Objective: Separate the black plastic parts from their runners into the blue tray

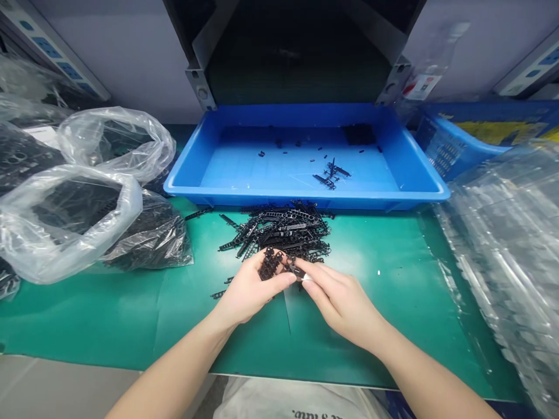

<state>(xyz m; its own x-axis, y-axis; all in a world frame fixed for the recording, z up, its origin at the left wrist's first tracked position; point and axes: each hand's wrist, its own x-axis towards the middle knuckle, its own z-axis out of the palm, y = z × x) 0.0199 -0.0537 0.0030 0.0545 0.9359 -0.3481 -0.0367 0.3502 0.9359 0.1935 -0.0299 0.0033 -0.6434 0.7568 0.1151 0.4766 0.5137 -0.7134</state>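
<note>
My left hand point(251, 288) cups a small bundle of black plastic strips point(268, 263) with holes along them. Facing it, my right hand point(338, 299) pinches one black piece point(297, 272) at its fingertips, touching the bundle. Both hands hover over the green mat point(131, 314), just in front of a loose pile of the same black strips point(279, 230). Behind the pile stands a blue tray point(192, 169) with a few black pieces scattered inside.
Clear plastic bags point(65, 221) holding black parts sit at the left. Stacked clear packaging point(506, 250) fills the right side, with a blue basket point(454, 151) behind it. A dark chute opening point(297, 58) rises behind the tray. A white bag point(297, 401) lies below the table edge.
</note>
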